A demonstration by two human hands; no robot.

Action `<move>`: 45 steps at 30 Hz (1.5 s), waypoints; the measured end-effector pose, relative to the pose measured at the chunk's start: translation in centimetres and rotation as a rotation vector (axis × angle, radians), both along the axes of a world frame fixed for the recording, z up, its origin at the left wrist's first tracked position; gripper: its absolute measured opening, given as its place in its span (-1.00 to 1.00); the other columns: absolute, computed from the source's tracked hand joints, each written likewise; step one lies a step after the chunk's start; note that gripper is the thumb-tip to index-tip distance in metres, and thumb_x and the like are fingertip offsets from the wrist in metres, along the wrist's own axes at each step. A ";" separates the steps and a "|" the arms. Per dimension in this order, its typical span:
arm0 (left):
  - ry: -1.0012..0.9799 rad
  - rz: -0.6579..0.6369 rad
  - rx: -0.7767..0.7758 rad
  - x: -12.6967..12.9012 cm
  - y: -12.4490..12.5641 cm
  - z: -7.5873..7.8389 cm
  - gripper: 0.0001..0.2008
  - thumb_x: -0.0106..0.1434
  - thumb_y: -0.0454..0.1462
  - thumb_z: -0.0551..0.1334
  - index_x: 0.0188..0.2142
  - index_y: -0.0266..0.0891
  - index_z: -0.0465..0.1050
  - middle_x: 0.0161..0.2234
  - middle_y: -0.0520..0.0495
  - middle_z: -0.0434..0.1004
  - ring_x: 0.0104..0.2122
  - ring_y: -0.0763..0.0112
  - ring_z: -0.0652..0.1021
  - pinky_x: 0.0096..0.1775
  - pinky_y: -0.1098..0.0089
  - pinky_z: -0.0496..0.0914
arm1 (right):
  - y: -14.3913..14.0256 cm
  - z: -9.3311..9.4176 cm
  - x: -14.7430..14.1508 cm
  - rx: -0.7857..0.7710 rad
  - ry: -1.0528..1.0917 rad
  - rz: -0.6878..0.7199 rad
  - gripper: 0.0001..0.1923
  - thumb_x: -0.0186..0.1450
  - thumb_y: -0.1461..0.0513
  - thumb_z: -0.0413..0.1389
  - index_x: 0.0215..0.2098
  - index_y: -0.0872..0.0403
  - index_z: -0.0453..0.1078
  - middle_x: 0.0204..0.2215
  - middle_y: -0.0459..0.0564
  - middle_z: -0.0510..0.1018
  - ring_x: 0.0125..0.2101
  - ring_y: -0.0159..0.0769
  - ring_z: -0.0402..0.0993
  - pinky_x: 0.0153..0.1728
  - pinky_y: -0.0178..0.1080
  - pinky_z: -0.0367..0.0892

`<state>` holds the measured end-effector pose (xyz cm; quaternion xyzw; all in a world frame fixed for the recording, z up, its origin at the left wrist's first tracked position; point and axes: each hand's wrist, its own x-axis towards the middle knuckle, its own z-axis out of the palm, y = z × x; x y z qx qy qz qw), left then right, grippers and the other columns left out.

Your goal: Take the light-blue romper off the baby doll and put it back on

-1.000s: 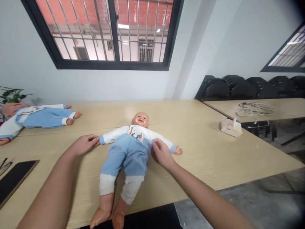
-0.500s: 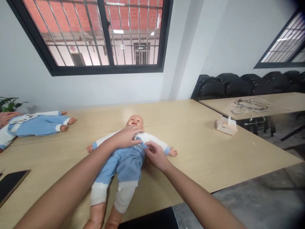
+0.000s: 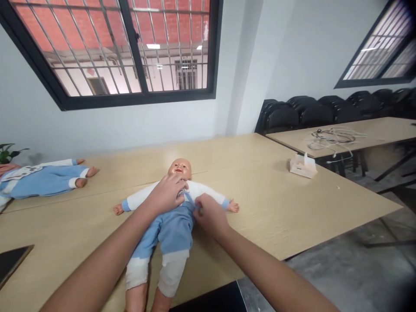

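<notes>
Holding doll: our left hand (image 3: 167,193) presses its chest, fingers curled on the cloth.
Right hand (image 3: 208,213): pinching the blue strap at 3 o'clock of the left.
Doll (image 3: 169,225): face-up on table (image 3: 276,203).
Second doll (image 3: 42,180): at 9 o'clock.

It looked like a training classroom: long pale wooden tabletop (image 3: 266,182) rows, stacked black chairs (image 3: 302,113) by the wall, barred window (image 3: 130,47), and practice baby dolls (image 3: 42,180) laid out.
</notes>
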<state>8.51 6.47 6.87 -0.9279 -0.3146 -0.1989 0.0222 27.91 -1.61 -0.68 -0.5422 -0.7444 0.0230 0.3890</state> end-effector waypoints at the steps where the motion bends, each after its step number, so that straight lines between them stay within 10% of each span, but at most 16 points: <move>1: 0.000 -0.021 -0.007 -0.1 0.0 -0.2 -0.78 0.17 -0.38 0.21 -0.18 -0.12 0.43 -0.01 -0.10 0.56 0.07 0.08 0.50 0.13 0.05 0.34 | -0.3 0.2 0.1 -0.012 -0.045 0.035 -0.85 0.20 0.37 0.10 -0.27 0.03 0.34 -0.36 -0.06 0.48 -0.33 -0.24 0.39 -0.34 -0.25 0.19; 4: -0.047 -0.073 -0.066 -0.6 0.2 -0.5 -0.81 0.17 -0.40 0.19 -0.22 -0.11 0.36 -0.12 -0.02 0.61 -0.04 0.19 0.56 0.28 0.02 0.23 | -1.2 1.0 1.6 -0.002 -0.120 0.066 -0.86 0.33 0.23 0.13 -0.14 0.05 0.38 -0.24 0.04 0.53 -0.21 -0.14 0.44 -0.20 -0.18 0.29; 8: -0.175 -0.051 -0.087 -1.4 0.2 -0.8 -0.82 0.19 -0.39 0.17 -0.23 -0.12 0.31 -0.24 -0.02 0.57 -0.14 0.20 0.56 0.27 0.02 0.26 | -2.0 1.3 6.4 0.001 -0.135 -0.232 -0.58 0.37 0.08 0.15 0.10 0.15 0.36 0.00 0.27 0.51 0.03 0.10 0.40 0.07 0.05 0.27; 15: -0.210 -0.106 -0.042 -2.3 0.2 -0.6 -0.74 0.20 -0.42 0.19 -0.12 -0.15 0.43 -0.13 -0.10 0.57 -0.02 0.14 0.53 0.06 0.12 0.40 | -1.3 -0.6 11.4 -0.280 0.163 -0.226 -0.52 0.20 0.10 0.30 0.05 0.09 0.43 -0.09 0.15 0.60 -0.07 0.00 0.54 0.00 -0.01 0.39; 19: -0.237 -0.146 -0.018 -2.3 0.1 -0.6 -0.75 0.19 -0.43 0.18 -0.16 -0.14 0.47 -0.16 -0.07 0.60 -0.05 0.17 0.54 0.06 0.13 0.38 | 1.2 1.1 8.8 -0.025 0.573 -0.207 -0.24 0.19 0.04 0.32 0.27 0.11 0.25 0.08 0.23 0.53 -0.02 -0.05 0.55 0.00 -0.03 0.44; 22: -0.332 -0.156 -0.008 -2.2 -0.2 -0.6 -0.76 0.21 -0.42 0.18 -0.17 -0.13 0.49 -0.16 -0.05 0.62 -0.06 0.20 0.56 0.08 0.14 0.37 | 3.3 3.9 4.6 0.090 0.472 -0.060 -0.37 0.25 0.10 0.30 0.23 0.06 0.32 0.09 0.20 0.54 0.01 -0.05 0.52 0.02 -0.04 0.42; 28: -0.589 -0.011 -0.105 -2.7 -1.2 0.4 -0.81 0.21 -0.38 0.19 -0.22 -0.14 0.51 -0.20 -0.02 0.61 -0.11 0.28 0.58 0.02 0.25 0.44 | 4.7 7.2 -0.3 -0.093 -0.034 0.410 -0.48 0.29 0.35 0.21 0.21 0.00 0.39 0.08 0.11 0.56 0.06 -0.06 0.47 0.09 -0.03 0.30; 35: -0.563 0.114 -0.177 -2.4 -0.6 1.3 -0.87 0.20 -0.32 0.28 -0.23 -0.15 0.52 -0.21 -0.01 0.61 -0.15 0.27 0.57 -0.06 0.30 0.44 | 3.0 6.8 0.2 -0.344 0.218 0.690 -0.75 0.38 0.21 0.13 0.00 0.00 0.51 -0.03 0.03 0.57 0.00 -0.15 0.43 0.09 -0.07 0.27; 39: -0.269 0.045 -0.041 -3.1 0.1 1.4 -0.88 0.26 -0.34 0.29 -0.20 -0.13 0.52 -0.20 -0.04 0.61 -0.12 0.21 0.56 -0.01 0.22 0.39 | 2.9 6.0 -0.5 -0.535 0.699 0.643 -0.61 0.42 -0.05 0.10 -0.30 0.09 0.48 -0.35 -0.04 0.51 -0.29 -0.27 0.41 -0.16 -0.21 0.31; 45: -0.009 -0.044 0.051 -3.7 -1.9 2.4 -0.78 0.29 -0.36 0.27 -0.08 -0.14 0.45 -0.07 -0.09 0.56 0.01 0.13 0.48 0.03 0.17 0.35 | 2.8 5.0 -0.7 -0.559 0.872 0.533 -0.58 0.30 -0.10 0.23 -0.36 0.09 0.48 -0.40 -0.07 0.48 -0.36 -0.32 0.34 -0.27 -0.27 0.23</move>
